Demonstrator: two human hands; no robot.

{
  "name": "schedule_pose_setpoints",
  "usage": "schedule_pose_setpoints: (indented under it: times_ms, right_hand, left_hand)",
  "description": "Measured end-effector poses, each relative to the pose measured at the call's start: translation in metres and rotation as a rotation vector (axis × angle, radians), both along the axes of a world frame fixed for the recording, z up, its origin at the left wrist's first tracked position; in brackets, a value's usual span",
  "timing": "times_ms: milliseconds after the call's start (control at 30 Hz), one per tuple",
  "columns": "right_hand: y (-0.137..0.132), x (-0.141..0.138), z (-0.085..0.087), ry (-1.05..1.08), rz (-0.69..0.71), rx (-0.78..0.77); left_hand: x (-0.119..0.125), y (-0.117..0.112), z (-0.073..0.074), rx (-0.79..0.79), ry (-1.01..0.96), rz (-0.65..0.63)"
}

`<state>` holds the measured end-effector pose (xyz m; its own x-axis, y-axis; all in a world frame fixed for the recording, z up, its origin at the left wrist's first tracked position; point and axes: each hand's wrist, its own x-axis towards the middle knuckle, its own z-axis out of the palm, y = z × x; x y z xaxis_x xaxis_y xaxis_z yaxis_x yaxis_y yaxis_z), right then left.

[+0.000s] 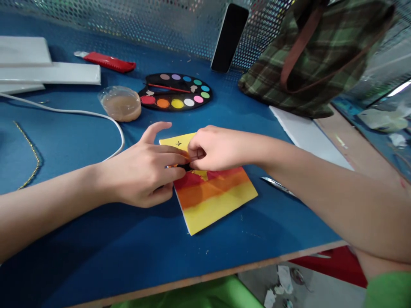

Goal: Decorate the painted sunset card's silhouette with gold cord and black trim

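Observation:
A small painted card (216, 192) with yellow, orange and red bands lies tilted on the blue table. My left hand (144, 171) rests at its left edge, fingers stretched out onto it and the little finger raised. Above the card's upper middle, my right hand (208, 147) is closed in a pinch, touching the left fingertips. What it pinches is hidden by the fingers. A black patch (184, 167) shows between the two hands; I cannot tell whether it is paint or a separate piece. A small black mark (178, 143) is on the yellow top part.
Behind the hands are a paint palette (176, 104) with a thin red brush and a cup of cloudy water (122, 107). A red cutter (111, 62), white boards (73, 73), a cable (83, 112), gold cord (37, 160), craft knife (278, 185), phone (230, 38) and plaid bag (321, 64) lie around.

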<state>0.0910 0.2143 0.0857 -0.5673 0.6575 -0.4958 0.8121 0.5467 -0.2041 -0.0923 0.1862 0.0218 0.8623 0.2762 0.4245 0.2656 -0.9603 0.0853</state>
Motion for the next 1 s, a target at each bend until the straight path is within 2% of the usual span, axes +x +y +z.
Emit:
schedule_pose_setpoints:
  times_ms: [233, 367, 433, 500, 567, 633, 767, 900, 1000]
  right_hand:
    - [-0.001, -0.001, -0.003, -0.027, 0.063, 0.028]
    - [0.000, -0.001, -0.002, -0.021, 0.040, 0.024]
    - [0.000, 0.002, 0.004, 0.061, 0.005, 0.024]
    - [0.001, 0.011, 0.011, 0.207, -0.094, 0.108]
    - [0.001, 0.025, 0.016, 0.342, -0.235, 0.277]
    - [-0.002, 0.043, 0.015, 0.390, -0.312, 0.408]
    - [-0.015, 0.074, 0.001, 0.292, -0.250, 0.553]
    - [-0.034, 0.088, -0.013, 0.306, -0.418, 0.621]
    - [-0.044, 0.097, -0.022, 0.393, -0.458, 0.701]
  left_hand:
    - [0.000, -0.001, 0.002, -0.020, -0.001, 0.008]
    - [0.000, -0.001, 0.002, -0.016, 0.025, 0.012]
    - [-0.001, 0.000, 0.000, -0.025, 0.004, 0.023]
    - [-0.002, 0.000, -0.002, -0.038, -0.031, 0.019]
    - [-0.002, 0.001, -0.004, -0.054, -0.064, 0.009]
    - [-0.002, 0.001, -0.004, -0.076, -0.071, 0.009]
    - [0.000, -0.002, -0.001, -0.094, -0.036, 0.052]
    - [0.004, -0.006, 0.002, -0.092, -0.041, 0.103]
    - [0.005, -0.009, 0.005, -0.094, -0.091, 0.132]
